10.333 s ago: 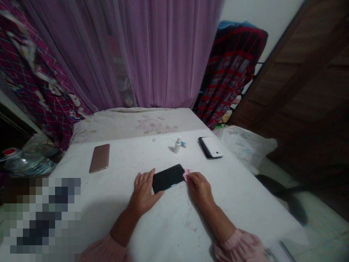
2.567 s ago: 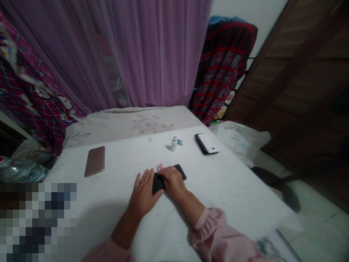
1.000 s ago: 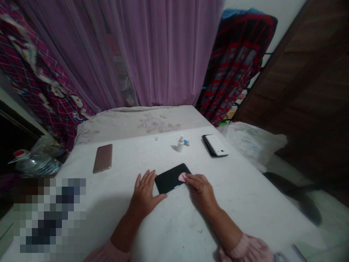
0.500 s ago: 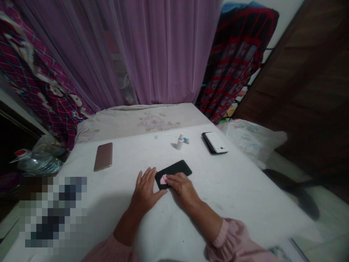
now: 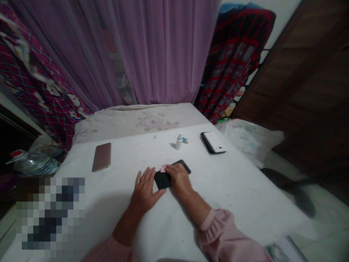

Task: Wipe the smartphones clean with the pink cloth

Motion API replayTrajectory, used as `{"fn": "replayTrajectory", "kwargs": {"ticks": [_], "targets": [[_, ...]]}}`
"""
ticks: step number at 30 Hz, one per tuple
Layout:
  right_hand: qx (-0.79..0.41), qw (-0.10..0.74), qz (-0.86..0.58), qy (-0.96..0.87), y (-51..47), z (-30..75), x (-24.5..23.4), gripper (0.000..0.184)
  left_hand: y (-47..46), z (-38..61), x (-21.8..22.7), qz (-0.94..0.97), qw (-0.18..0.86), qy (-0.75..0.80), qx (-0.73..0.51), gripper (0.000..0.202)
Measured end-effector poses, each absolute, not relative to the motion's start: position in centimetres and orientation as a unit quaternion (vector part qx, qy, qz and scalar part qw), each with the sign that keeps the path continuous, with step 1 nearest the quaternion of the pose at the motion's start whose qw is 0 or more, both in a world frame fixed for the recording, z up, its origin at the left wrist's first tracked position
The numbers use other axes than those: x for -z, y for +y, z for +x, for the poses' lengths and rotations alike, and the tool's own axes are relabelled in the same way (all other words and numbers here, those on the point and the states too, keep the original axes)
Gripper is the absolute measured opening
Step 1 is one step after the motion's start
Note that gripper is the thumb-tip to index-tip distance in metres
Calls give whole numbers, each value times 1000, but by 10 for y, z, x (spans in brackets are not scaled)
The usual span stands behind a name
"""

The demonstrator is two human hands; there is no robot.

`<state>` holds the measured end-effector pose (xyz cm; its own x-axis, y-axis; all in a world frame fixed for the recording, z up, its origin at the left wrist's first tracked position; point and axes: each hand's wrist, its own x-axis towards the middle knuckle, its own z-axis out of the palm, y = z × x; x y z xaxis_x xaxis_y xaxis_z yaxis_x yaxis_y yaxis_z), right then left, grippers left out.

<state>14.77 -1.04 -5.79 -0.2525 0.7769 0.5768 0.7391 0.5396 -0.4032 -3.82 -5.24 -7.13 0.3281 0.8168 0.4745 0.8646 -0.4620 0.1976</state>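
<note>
A black smartphone (image 5: 163,181) lies flat on the white-covered table, tilted up to the right. My left hand (image 5: 144,189) grips its left end, thumb on the near edge and fingers at the far edge. Closed over a small pink cloth (image 5: 163,168), my right hand (image 5: 178,178) presses it against the phone's far edge and hides the phone's middle. Most of the cloth is under the fingers. Beyond the hands stands a small white spray bottle (image 5: 179,142), with a little blue and white item (image 5: 185,140) just behind it.
To the left lies a rose-gold phone (image 5: 101,157). A white phone (image 5: 215,142) rests on a dark one at the right. A tiny pale square (image 5: 155,137) sits farther back. Off the table are a plastic bag (image 5: 251,140) and a large bottle (image 5: 35,163).
My right hand has slid the pink cloth away from me, from the phone's left face up to its far edge. My left hand keeps its hold on the phone.
</note>
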Motion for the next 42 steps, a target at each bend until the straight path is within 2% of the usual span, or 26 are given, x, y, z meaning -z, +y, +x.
{"fn": "replayTrajectory", "kwargs": {"ticks": [3, 10, 16, 20, 26, 31, 35, 38, 42], "targets": [[-56, 365, -439, -819, -13, 144, 54, 28, -53, -39, 71, -813, 42, -520, 258, 65], [-54, 354, -572, -738, 19, 215, 58, 37, -51, -40, 73, -814, 12, -529, 240, 64], [-81, 363, -597, -711, 16, 222, 67, 39, -49, -42, 73, -818, 12, -528, 228, 66], [-102, 313, -608, -722, 14, 221, 55, 39, -49, -41, 73, -817, 20, -530, 224, 65], [-124, 264, -544, -787, 23, 218, 32, 36, -48, -42, 75, -825, 18, -521, 221, 64], [-121, 236, -464, -845, 20, 173, 24, 25, -46, -43, 73, -827, -1, -525, 199, 65], [-103, 222, -401, -883, 13, 139, 22, 23, -46, -41, 73, -821, -4, -536, 198, 67], [-93, 221, -404, -883, 15, 148, 23, 21, -46, -42, 73, -821, -6, -534, 201, 66], [-84, 226, -476, -846, 20, 200, 30, 20, -45, -44, 76, -827, -12, -527, 195, 66]]}}
